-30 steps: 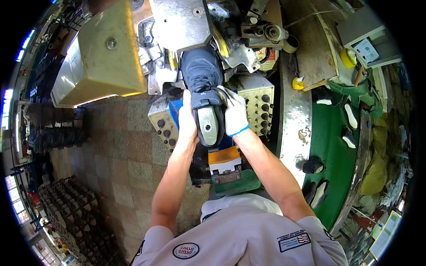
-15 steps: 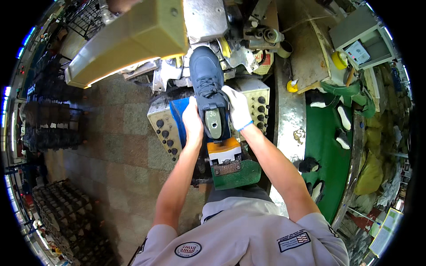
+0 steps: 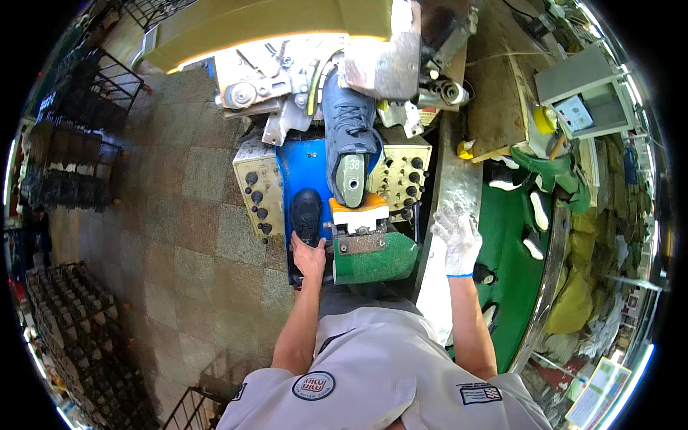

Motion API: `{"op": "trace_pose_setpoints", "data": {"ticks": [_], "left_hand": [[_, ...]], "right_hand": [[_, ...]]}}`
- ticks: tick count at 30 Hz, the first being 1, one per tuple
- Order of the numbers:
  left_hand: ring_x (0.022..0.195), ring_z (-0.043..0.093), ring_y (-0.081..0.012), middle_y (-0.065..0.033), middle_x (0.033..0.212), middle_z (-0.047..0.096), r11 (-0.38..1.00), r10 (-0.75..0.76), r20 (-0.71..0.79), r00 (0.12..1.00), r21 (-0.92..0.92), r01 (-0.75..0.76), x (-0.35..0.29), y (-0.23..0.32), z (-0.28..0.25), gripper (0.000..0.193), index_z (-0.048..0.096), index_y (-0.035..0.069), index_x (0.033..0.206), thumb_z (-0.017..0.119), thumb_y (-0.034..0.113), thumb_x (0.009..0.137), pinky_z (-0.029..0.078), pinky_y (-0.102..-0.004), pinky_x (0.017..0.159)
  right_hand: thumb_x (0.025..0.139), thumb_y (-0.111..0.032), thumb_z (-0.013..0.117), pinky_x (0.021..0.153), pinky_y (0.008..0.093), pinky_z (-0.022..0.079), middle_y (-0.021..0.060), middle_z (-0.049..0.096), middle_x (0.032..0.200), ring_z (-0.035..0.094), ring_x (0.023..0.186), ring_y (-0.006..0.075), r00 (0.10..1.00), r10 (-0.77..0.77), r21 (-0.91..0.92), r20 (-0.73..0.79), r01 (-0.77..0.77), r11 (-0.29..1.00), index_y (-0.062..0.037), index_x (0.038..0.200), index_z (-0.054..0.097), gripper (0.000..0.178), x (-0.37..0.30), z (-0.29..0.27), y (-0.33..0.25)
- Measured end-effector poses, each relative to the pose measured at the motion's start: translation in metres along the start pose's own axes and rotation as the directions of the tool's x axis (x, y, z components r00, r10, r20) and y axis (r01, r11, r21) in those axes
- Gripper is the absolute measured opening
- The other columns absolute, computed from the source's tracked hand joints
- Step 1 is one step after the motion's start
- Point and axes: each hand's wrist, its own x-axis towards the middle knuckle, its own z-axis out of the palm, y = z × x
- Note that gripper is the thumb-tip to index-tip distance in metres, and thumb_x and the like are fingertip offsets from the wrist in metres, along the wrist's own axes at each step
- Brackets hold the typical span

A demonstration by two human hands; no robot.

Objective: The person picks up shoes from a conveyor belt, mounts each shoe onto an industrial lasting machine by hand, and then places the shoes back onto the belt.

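A dark blue-grey lace-up shoe [image 3: 350, 118] on a green shoe last [image 3: 351, 179] sits toe-inward in the machine [image 3: 380, 68], its toe hidden under the metal head. The heel end rests by an orange-and-white pad [image 3: 362, 215] above a green curved guard [image 3: 376, 258]. My bare left hand [image 3: 308, 256] grips the heel end of a second, black shoe [image 3: 307, 211], which lies on a blue panel [image 3: 297, 161]. My right hand [image 3: 457, 240], in a white glove, is spread with nothing in it, over the metal ledge right of the machine.
Knob-covered control boxes [image 3: 254, 190] flank the machine. At right, a green conveyor belt [image 3: 512, 279] carries several shoes beside the metal ledge [image 3: 459, 168]. A wooden table [image 3: 494, 93] and a grey open box [image 3: 584, 89] stand beyond. Racks of shoes [image 3: 75, 315] line the left.
Both hands have let go of the blue-grey shoe, which stays in the machine. My left hand has come down onto the black shoe; my right hand has swung right, over the ledge.
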Motion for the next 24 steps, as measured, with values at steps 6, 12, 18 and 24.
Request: {"op": "trace_pose_setpoints", "data": {"ticks": [6, 12, 18, 24], "left_hand": [[0.092, 0.066, -0.048, -0.0332, 0.095, 0.067, 0.997, 0.081, 0.053, 0.995, -0.007, -0.08, 0.009, -0.019, -0.02, 0.067, 0.062, -0.01, 0.117, 0.081, 0.037, 0.073, 0.052, -0.0515, 0.085], [0.077, 0.069, -0.0202, -0.0136, 0.087, 0.073, 0.902, 0.048, 0.292, 0.955, -0.424, 0.084, -0.023, 0.003, -0.132, 0.036, 0.071, -0.006, 0.1, 0.082, 0.015, 0.073, 0.054, -0.0344, 0.072], [0.078, 0.069, -0.0151, -0.0093, 0.088, 0.074, 0.736, 0.198, 0.37, 0.907, -0.668, 0.112, -0.051, 0.076, -0.291, 0.034, 0.072, -0.007, 0.096, 0.08, 0.005, 0.065, 0.054, -0.0284, 0.074], [0.078, 0.071, -0.0223, -0.0157, 0.095, 0.073, 0.224, 0.454, 0.559, 0.694, -0.826, 0.518, -0.081, 0.166, -0.22, 0.045, 0.065, -0.012, 0.111, 0.077, 0.014, 0.076, 0.058, -0.0322, 0.076]], "right_hand": [[0.098, -0.019, 0.057, 0.079, 0.0459, 0.059, 0.0262, 0.059, 0.127, 0.066, 0.106, 0.04, 0.997, 0.049, -0.187, 0.063, -0.037, 0.982, 0.0055, 0.136, 0.045, 0.047, -0.001, 0.013, 0.003], [0.1, -0.024, 0.054, 0.085, 0.0478, 0.057, 0.0282, 0.058, 0.128, 0.065, 0.108, 0.0399, 0.978, 0.092, -0.166, 0.185, -0.061, 0.984, 0.0056, 0.138, 0.044, 0.05, -0.011, 0.013, -0.004], [0.102, -0.027, 0.052, 0.085, 0.0436, 0.059, 0.0258, 0.063, 0.122, 0.069, 0.101, 0.0353, 0.925, 0.138, -0.153, 0.355, -0.087, 0.984, 0.0086, 0.14, 0.042, 0.053, -0.057, 0.055, -0.03], [0.094, -0.035, 0.065, 0.096, 0.0396, 0.052, 0.0169, 0.064, 0.126, 0.066, 0.107, 0.0242, 0.849, 0.055, -0.154, 0.526, 0.032, 0.988, -0.0004, 0.139, 0.049, 0.058, -0.075, 0.12, -0.019]]}}
